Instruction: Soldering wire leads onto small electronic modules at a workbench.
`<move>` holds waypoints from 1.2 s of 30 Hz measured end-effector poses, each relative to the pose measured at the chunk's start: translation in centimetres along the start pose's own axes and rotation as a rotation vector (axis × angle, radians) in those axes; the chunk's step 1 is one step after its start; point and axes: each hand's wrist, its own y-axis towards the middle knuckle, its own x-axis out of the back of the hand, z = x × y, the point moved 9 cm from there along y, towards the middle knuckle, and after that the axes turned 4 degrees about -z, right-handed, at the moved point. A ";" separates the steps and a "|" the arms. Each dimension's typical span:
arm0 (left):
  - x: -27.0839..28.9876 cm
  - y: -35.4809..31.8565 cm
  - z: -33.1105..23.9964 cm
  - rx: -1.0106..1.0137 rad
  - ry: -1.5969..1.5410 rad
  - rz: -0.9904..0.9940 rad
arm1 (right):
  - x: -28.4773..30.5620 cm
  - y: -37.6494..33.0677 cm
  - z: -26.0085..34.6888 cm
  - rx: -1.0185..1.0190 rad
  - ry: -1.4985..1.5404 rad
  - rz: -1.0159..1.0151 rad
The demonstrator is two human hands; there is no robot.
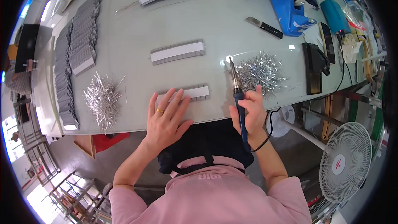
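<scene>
Stacks of grey segmented strips (83,31) line the left of the pale tabletop (128,33), beside a heap of silvery strands (103,103). The left hand (166,118), flat with fingers slightly spread, rests on the nearest strip (199,92), by the table's near edge; a second strip (178,52) lies beyond. The right hand (253,112) grips a soldering iron (240,112), tip pointing away, beside another strand heap (263,74). The step appears to be steadying the strip; the next move seems to call for controlled tip placement. Surroundings, left to right: metal racking (76,195), knife (265,27), blue tape dispenser (286,6), white fan (346,161).
</scene>
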 end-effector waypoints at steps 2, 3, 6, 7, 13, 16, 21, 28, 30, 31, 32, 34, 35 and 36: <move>0.0 -0.1 0.2 -0.006 0.001 0.001 | -0.6 0.4 0.5 -0.016 0.021 -0.035; -0.1 -0.1 0.2 -0.010 -0.015 0.008 | -0.8 0.6 0.5 -0.012 0.027 -0.027; 0.0 0.1 -0.2 -0.008 -0.052 -0.005 | -0.1 0.8 0.2 -0.014 0.089 -0.063; 0.1 0.4 -0.6 -0.011 -0.072 -0.024 | 0.5 0.4 -0.4 -0.017 0.148 -0.134; -1.6 5.3 -4.9 -0.022 -0.152 -0.045 | 1.1 0.9 -2.4 -0.099 0.064 -0.142; -2.9 6.1 -5.7 -0.029 -0.137 -0.020 | 0.8 0.9 -2.4 -0.099 0.022 -0.120; -2.9 4.9 -5.0 0.001 -0.075 0.015 | 2.5 0.9 -4.1 -0.134 -0.020 -0.153; -2.3 4.4 -5.0 0.027 -0.089 0.030 | 3.5 0.7 -3.2 -0.092 0.026 -0.122; -2.6 4.7 -5.1 0.020 -0.097 0.019 | 3.0 0.5 -2.3 -0.088 0.097 -0.107; -2.7 4.8 -5.4 0.010 -0.108 0.007 | 3.0 0.4 -1.9 -0.088 0.097 -0.104; -2.7 5.0 -5.6 0.012 -0.102 0.001 | 2.9 0.4 -1.8 -0.081 0.100 -0.106; -3.1 5.0 -6.0 0.047 -0.137 0.018 | 3.1 0.1 -2.0 -0.099 0.124 -0.168; -3.2 4.9 -6.0 0.071 -0.160 0.038 | 3.0 0.0 -2.0 -0.091 0.128 -0.171; -3.0 4.6 -6.1 0.072 -0.155 0.031 | 3.1 0.0 -1.9 -0.084 0.123 -0.181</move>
